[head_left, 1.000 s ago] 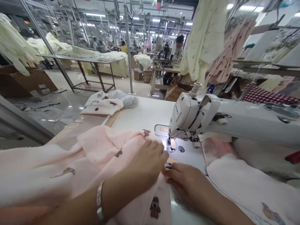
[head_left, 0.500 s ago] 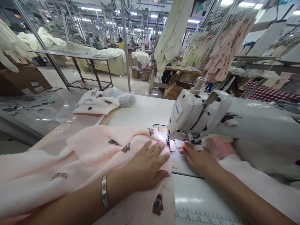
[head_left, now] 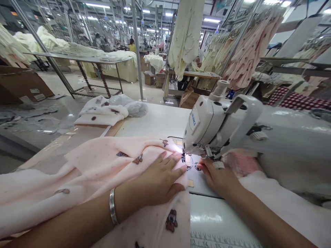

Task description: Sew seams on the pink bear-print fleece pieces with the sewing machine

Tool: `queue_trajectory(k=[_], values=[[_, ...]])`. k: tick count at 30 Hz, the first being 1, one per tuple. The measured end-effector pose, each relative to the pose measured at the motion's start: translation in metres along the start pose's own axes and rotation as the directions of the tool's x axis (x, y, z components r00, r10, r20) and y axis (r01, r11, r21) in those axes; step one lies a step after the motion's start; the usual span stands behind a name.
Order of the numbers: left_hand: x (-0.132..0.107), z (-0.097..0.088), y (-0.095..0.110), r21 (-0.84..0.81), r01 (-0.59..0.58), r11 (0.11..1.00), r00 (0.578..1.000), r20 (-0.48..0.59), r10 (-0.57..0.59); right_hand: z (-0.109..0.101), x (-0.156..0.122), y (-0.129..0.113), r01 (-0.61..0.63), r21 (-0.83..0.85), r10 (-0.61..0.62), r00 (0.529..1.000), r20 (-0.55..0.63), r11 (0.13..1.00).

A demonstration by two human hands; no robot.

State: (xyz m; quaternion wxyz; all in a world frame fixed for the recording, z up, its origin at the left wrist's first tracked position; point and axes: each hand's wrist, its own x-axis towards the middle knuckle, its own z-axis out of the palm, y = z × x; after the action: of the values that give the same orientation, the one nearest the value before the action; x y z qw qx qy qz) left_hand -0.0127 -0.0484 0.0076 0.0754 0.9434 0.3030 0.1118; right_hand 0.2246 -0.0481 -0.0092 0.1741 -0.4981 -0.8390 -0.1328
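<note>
Head view showed the white sewing table (head_left: 155, 120), its near left covered by pale pink, matte fabric (head_left: 95, 155) that lay in soft, loose folds and ran up to the JUKI sewing machine (head_left: 198, 125). The left hand (head_left: 160, 181) rested flat on the fabric, fingers spread. The right hand (head_left: 221, 177) curled beside the needle area; whether it pinched anything could not be told. A brown bear print (head_left: 171, 220) marked the fabric's near right edge.

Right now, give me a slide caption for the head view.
Left hand spread on pink printed fabric at a white sewing machine, right hand near the presser foot.
</note>
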Motion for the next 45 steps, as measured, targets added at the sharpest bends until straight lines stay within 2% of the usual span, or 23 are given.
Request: queue_trajectory(k=[3,5,7,9,11,13,16,20,22,26,32,39,42,45], values=[[0.002,-0.002,0.006,0.039,-0.028,0.999,0.998,-0.05,0.03,-0.002,0.003,0.002,-0.015,-0.014,0.014,0.999,-0.038,1.0],[0.002,-0.003,0.014,0.061,-0.028,0.998,0.997,-0.074,0.032,-0.008,0.002,-0.003,0.025,0.004,-0.025,0.999,-0.041,1.0],[0.0,-0.005,0.022,0.099,-0.006,0.995,0.998,-0.068,0.013,-0.016,-0.004,-0.013,0.144,0.058,-0.142,0.989,-0.038,0.988],[-0.001,-0.006,0.027,0.136,0.018,0.991,0.999,-0.034,-0.014,-0.024,-0.014,-0.027,0.3,0.169,-0.302,0.953,-0.015,0.939],[-0.001,-0.007,0.03,0.144,0.017,0.989,1.0,-0.007,-0.016,-0.031,-0.024,-0.04,0.378,0.288,-0.395,0.918,0.004,0.88],[-0.001,-0.008,0.029,0.125,0.008,0.992,1.0,0.025,-0.011,-0.036,-0.031,-0.049,0.391,0.351,-0.411,0.911,-0.018,0.851],[0.001,-0.007,0.028,0.078,0.005,0.997,0.999,0.034,-0.007,-0.043,-0.033,-0.057,0.418,0.353,-0.423,0.904,-0.069,0.837],[0.004,-0.003,0.025,0.03,-0.024,0.999,0.999,0.033,0.023,-0.047,-0.032,-0.064,0.444,0.392,-0.489,0.872,0.017,0.806],[0.004,0.001,0.022,0.002,-0.051,0.999,0.999,0.019,0.051,-0.045,-0.033,-0.066,0.435,0.407,-0.483,0.876,0.016,0.803],[0.004,0.007,0.011,-0.06,-0.083,0.995,0.994,-0.078,0.078,-0.038,-0.035,-0.067,0.404,0.41,-0.428,0.903,-0.036,0.818],[0.01,0.004,-0.006,-0.052,-0.133,0.99,0.983,-0.138,0.125,-0.027,-0.029,-0.063,0.419,0.379,-0.433,0.9,-0.054,0.825],[0.024,0.004,-0.029,-0.086,-0.113,0.99,0.988,-0.111,0.103,-0.013,-0.011,-0.05,0.413,0.349,-0.411,0.908,-0.084,0.841],[0.028,0.001,-0.031,-0.099,-0.104,0.99,0.988,-0.122,0.092,-0.012,-0.007,-0.047,0.384,0.367,-0.386,0.92,-0.072,0.847],[0.031,-0.006,-0.028,-0.108,-0.069,0.992,0.996,-0.068,0.062,-0.016,-0.007,-0.047,0.364,0.393,-0.371,0.927,-0.06,0.844]])
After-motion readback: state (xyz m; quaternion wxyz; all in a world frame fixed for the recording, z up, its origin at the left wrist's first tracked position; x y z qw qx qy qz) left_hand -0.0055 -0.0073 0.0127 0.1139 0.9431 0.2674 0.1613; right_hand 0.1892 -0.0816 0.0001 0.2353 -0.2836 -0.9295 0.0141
